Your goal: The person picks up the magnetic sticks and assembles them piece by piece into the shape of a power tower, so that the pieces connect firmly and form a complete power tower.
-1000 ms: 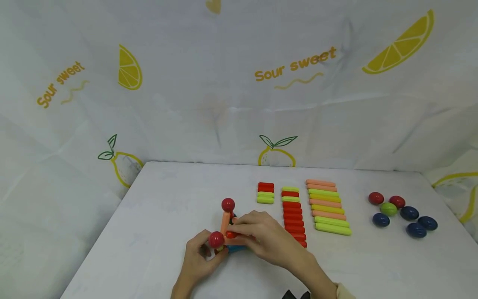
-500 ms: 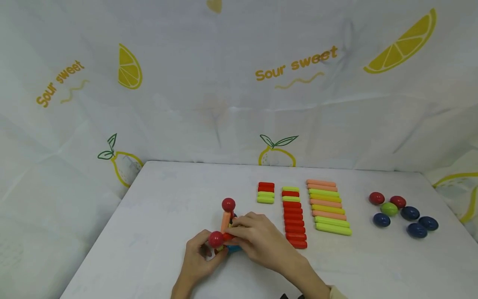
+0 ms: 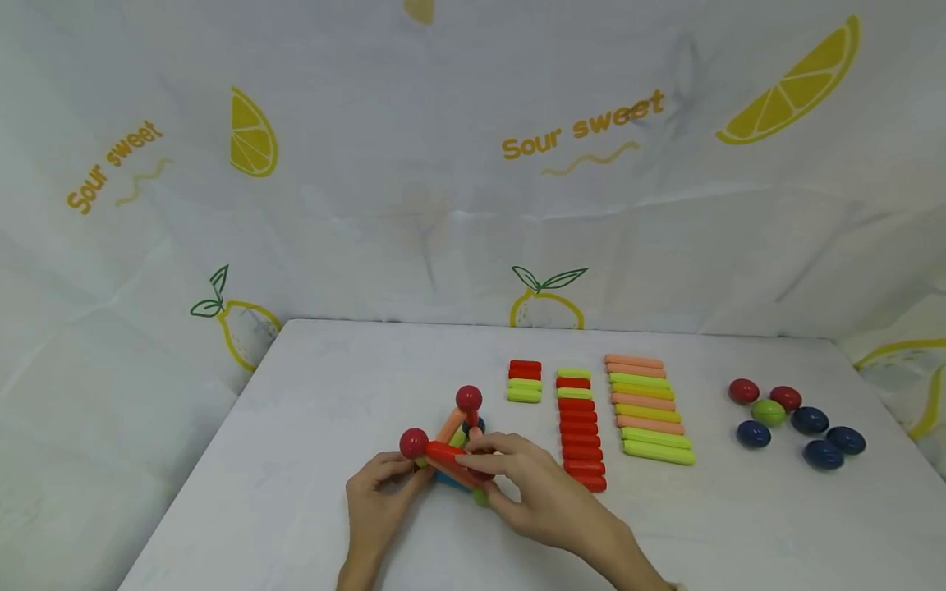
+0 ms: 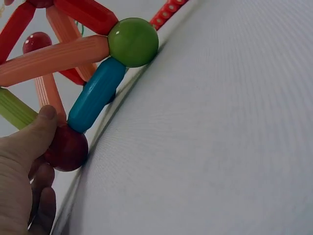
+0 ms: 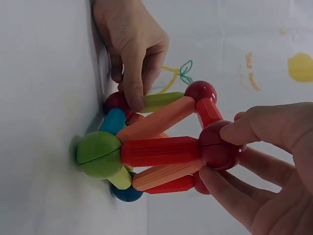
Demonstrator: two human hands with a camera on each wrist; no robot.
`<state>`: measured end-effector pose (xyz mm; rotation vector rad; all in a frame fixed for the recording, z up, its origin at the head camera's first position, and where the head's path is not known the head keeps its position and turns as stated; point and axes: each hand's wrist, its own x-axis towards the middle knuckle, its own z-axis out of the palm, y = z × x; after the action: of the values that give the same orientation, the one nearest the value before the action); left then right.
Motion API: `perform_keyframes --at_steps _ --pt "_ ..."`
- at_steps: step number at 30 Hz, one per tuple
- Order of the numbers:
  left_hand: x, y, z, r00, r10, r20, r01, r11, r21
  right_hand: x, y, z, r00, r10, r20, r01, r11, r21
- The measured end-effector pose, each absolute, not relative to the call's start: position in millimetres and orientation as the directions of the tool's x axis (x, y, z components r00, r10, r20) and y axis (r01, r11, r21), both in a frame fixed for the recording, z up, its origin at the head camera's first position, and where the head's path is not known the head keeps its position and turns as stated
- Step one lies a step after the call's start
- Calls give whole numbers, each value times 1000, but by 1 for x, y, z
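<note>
The stick-and-ball frame [image 3: 452, 447] stood on the white bench [image 3: 310, 460], near its front edge and left of the sorted rows of spare sticks [image 3: 584, 435]; the left hand [image 3: 380, 497] steadied its near-left corner, thumb pressed on a dark red ball [image 4: 66, 147] at the base where a blue stick [image 4: 95, 95] ran up to a green ball [image 4: 133, 41], its fingers curled round that corner; the right hand [image 3: 539, 492] pinched another dark red ball [image 5: 217, 145] between thumb and fingertips, the ball capping a red stick [image 5: 159, 151] that ran back to the green ball; judging from this, the main risk was that the joints held only by contact, so a pull or twist from the right hand could have popped the pinched ball off its sticks, or dragged the green ball away from the blue stick and let the frame fold; the left thumb bore on a single corner, so too much pressure there might have tipped the whole frame or slid it across the smooth bench; a collapsing frame could also have swept into the spare sticks just beside the right wrist and scattered their order; the loose balls [image 3: 794, 419] lay well apart at the right, and seemed safe from any such upset.
</note>
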<state>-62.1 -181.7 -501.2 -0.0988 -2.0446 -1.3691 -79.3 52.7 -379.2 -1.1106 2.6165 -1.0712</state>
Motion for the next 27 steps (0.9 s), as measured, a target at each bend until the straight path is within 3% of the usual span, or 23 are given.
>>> perform_keyframes --at_steps 5,9,12,15,18,22,27 --pt "-63 -184 -503 -772 -207 601 458 476 751 -75 49 -379 -702 -693 164 -576 417 -703" --pt "-63 -188 -507 -810 -82 580 472 496 729 -72 44 -382 -710 -690 140 -512 369 -775" --pt "-61 -191 -507 -838 11 546 468 528 709 -67 38 -389 -714 -662 226 -548 328 -770" --pt "-59 -193 -506 -827 122 548 502 599 624 -61 30 -395 -723 -615 314 -584 304 -753" --pt "-57 -191 -504 -830 203 520 496 695 520 -57 23 -398 -742 -588 323 -572 301 -763" --pt "-55 -187 -503 -871 216 441 430 769 473 -53 17 -397 -735 -599 318 -596 345 -726" --pt "-55 -184 -502 -887 203 414 415 744 525 -60 24 -385 -701 -542 463 -677 302 -672"
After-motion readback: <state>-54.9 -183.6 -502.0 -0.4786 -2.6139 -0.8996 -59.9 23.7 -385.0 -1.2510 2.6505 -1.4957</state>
